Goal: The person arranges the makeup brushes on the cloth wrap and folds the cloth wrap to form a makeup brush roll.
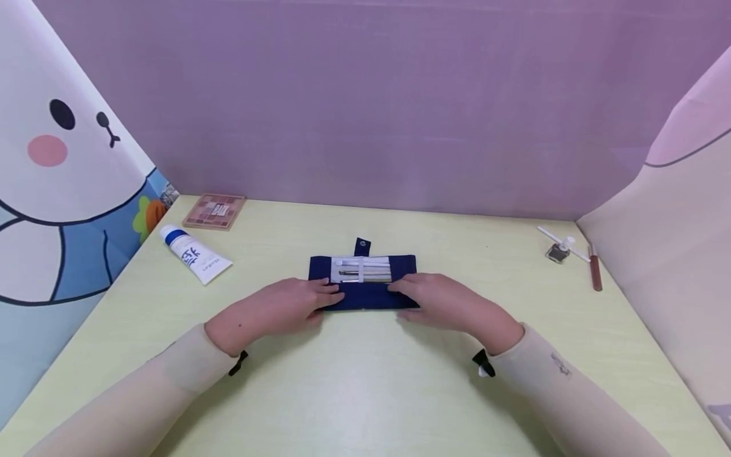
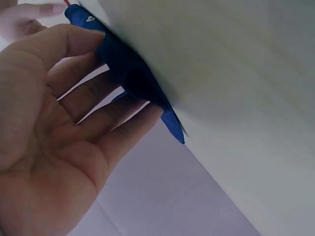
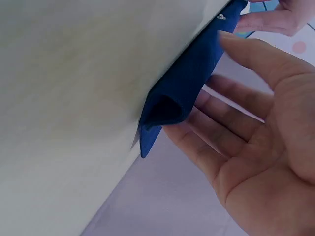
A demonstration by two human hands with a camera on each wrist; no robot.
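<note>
A navy cloth tool pouch (image 1: 364,297) lies on the table in front of me, its near part folded over toward the back. Slim tools (image 1: 374,272) show in its pale inner panel under a white band. A snap strap (image 1: 362,246) points away at the far edge. My left hand (image 1: 285,306) holds the left end of the fold, thumb at the near side and fingers over the top. The right hand (image 1: 442,301) grips the right end in the same way. In the right wrist view, the pouch (image 3: 189,73) shows a hollow, rolled end beside the fingers (image 3: 197,142).
A white tube (image 1: 195,254) and a pink checkered palette (image 1: 215,212) lie at the back left. At the right are a small dark bottle (image 1: 557,253), a white stick (image 1: 549,235) and a brown tube (image 1: 596,273). A purple backdrop (image 1: 388,114) rises behind the table.
</note>
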